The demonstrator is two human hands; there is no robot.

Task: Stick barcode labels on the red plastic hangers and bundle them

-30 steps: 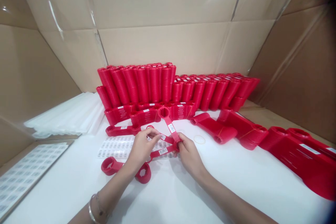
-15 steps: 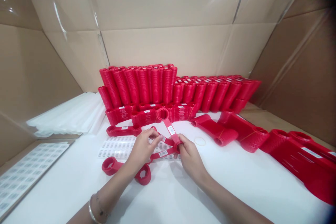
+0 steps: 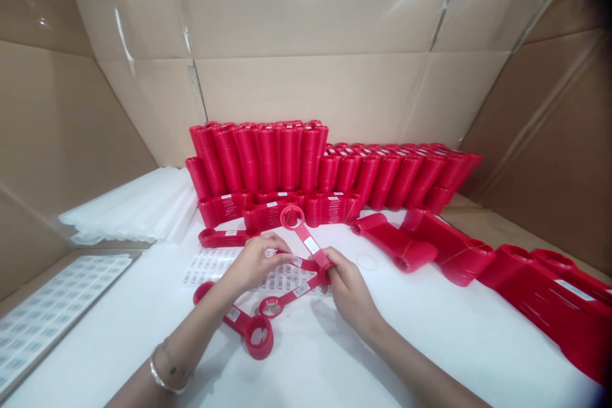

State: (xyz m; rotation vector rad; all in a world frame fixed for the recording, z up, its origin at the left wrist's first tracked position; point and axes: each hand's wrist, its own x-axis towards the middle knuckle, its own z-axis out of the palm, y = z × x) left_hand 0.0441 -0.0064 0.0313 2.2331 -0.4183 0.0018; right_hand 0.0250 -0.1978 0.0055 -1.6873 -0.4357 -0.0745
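Note:
My right hand [image 3: 349, 284] is closed round one end of several flat red ring-ended plastic pieces [image 3: 302, 289], fanned out like spokes. One points up and away, and another slants down to the left; white barcode labels show on their bars. My left hand [image 3: 261, 261] has its thumb and fingers pinched at the label of the middle piece, whose far end is hidden behind it. What lies between those fingertips is too small to make out. Beneath both hands lies a sheet of barcode stickers [image 3: 210, 266]. Under my left forearm rests a labelled stack of red pieces [image 3: 258, 338].
Tall stacks of red pieces [image 3: 268, 159] line the cardboard wall [image 3: 306, 83]. Rubber-banded bundles [image 3: 396, 242] lie on the right, near a loose rubber band [image 3: 367, 262]. At left are clear plastic sleeves [image 3: 129, 204] and more sticker sheets [image 3: 57, 312] on the white table [image 3: 335, 357].
The fanned pieces have turned slightly, and the lower one's ring now shows clear of my left hand. My left fingers have flattened over the middle piece. The whole view has shifted a little.

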